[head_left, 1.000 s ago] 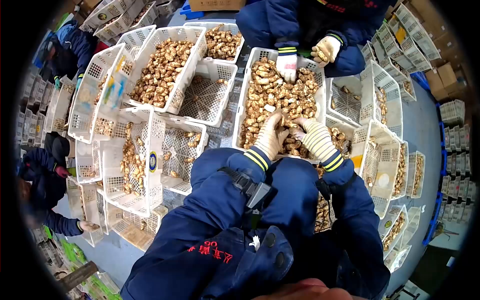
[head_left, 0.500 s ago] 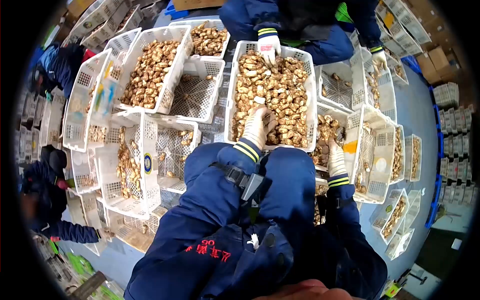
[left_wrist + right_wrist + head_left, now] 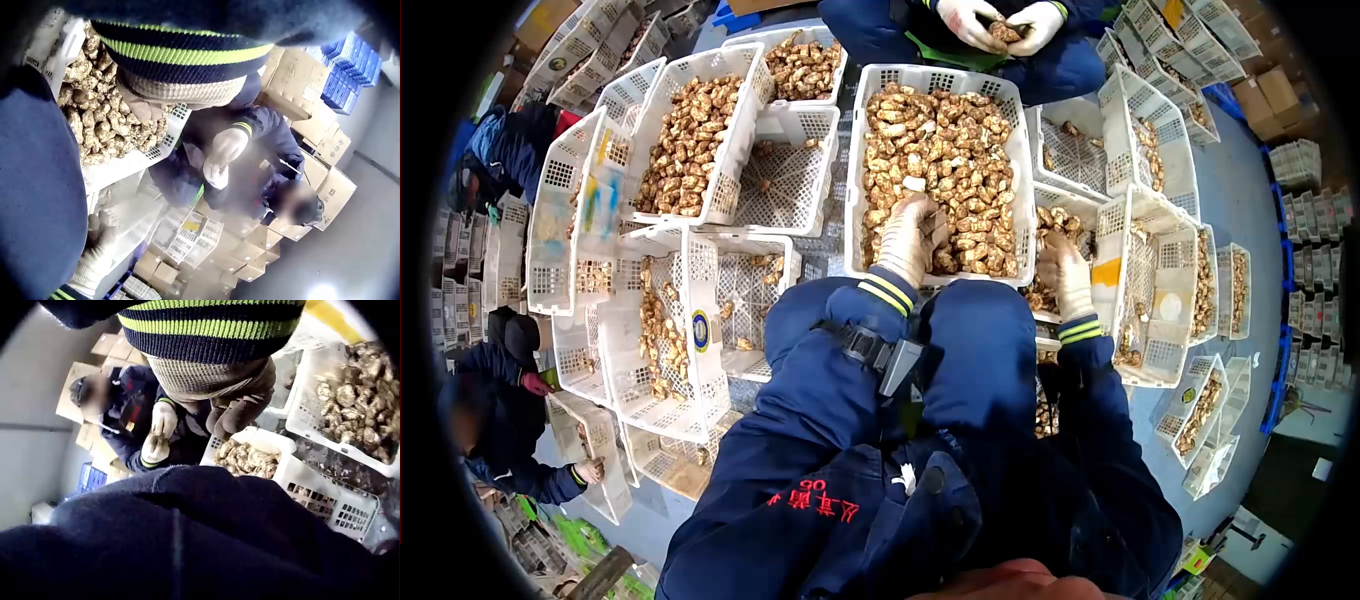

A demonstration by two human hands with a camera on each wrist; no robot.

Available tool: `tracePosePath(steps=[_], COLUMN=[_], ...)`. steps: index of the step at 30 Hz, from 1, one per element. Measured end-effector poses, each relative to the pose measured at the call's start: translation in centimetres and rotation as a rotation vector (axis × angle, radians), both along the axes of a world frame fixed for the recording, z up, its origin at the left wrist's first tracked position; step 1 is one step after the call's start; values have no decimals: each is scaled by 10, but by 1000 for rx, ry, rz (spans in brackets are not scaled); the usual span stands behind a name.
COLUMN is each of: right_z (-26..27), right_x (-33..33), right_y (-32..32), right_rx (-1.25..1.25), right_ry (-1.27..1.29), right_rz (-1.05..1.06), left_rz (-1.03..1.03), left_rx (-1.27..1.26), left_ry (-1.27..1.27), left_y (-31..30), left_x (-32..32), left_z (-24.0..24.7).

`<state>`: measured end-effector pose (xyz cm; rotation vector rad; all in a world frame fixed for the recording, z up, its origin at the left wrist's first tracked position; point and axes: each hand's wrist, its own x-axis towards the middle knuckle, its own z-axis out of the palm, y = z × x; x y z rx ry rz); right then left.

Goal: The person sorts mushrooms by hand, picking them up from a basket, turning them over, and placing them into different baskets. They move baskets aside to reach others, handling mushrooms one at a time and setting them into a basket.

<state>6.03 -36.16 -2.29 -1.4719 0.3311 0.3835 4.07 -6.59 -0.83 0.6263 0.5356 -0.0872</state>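
In the head view, a white crate (image 3: 1025, 180) full of stubby brown-and-cream mushrooms (image 3: 960, 150) stands in front of the knees. My gloved left hand (image 3: 908, 238) rests at its near left part, fingers curled down over the pile; in the left wrist view its fingertips (image 3: 142, 111) touch the mushrooms, and I cannot tell if one is gripped. My gloved right hand (image 3: 1065, 272) is over a smaller-looking crate of mushrooms (image 3: 1060, 222) to the right. Its fingers (image 3: 234, 415) hang loosely bent in the right wrist view, with no mushroom showing between them.
Opposite sits another person, whose gloved hands (image 3: 1002, 28) hold a mushroom. More white crates stand left (image 3: 655, 340) and right (image 3: 1155, 300), several with mushrooms. Another person (image 3: 510, 420) works at the far left. Cardboard boxes (image 3: 1270, 105) are stacked at the back right.
My right hand has gone from beside the left hand to the right-hand crate. The left hand has shifted slightly left. The other person's hands have left the crate and come together over their lap.
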Motion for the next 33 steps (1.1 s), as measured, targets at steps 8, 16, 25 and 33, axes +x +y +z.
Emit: tracePosePath(steps=[8,16,25,33], right_z=[-5,-24,-22,-35], right_x=[52,47,42,43], right_y=[94,111,101,114], right_rx=[-1293,-1584,-1514,-1710], right_ry=[-649,-806,-803,-759], right_rz=[1331,1417,1217,1474], left_rz=[50,86,22,7], left_rx=[57,31,8,23], left_ry=[32,8,10,18], left_y=[4,14,22,25], left_x=[-2,-4,-9,-10], left_z=[13,7,10,11])
